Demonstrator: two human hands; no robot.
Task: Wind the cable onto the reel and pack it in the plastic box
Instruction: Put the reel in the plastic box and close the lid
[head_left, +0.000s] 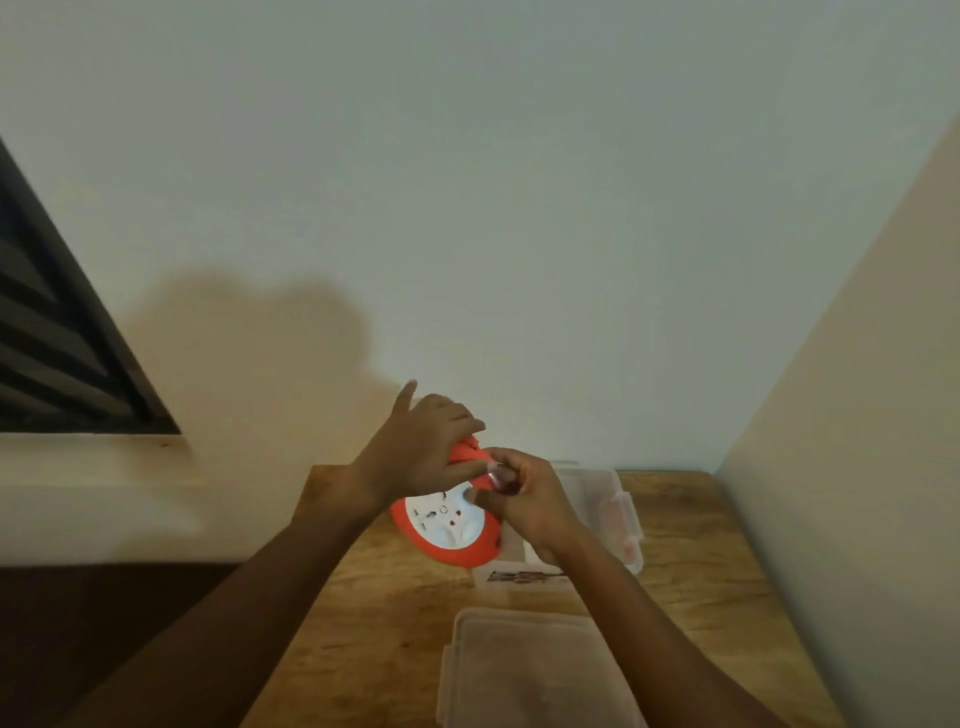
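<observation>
Pale walls fill most of what we see, and a dark window (57, 332) with slats sits on the left. Down low is our brown wooden table (696, 582), pushed into the corner of the room.

We hold the round orange reel (447, 535) up above the table, between our two hands. Its white face (444, 519) looks back at us, and it has little plug holes and small red dots on it. The reel is tipped, not flat.

Our left hand (415, 452) grips the top edge of the reel. Its fingers curl over the orange rim, and one finger sticks straight up, away from the others. Our right hand (524, 499) is at the right side of the reel. Its fingers are bent close together, and they pinch something small at the rim. We cannot tell just what it is, because the picture is blurry there. We cannot see the cable clearly either.

Behind our right hand is the clear plastic box (618, 514). It stands on the table, near the corner. Close to us lies a flat clear lid (530, 670), also on the table. Between the lid and the box is a small printed card (524, 576), lying flat.
</observation>
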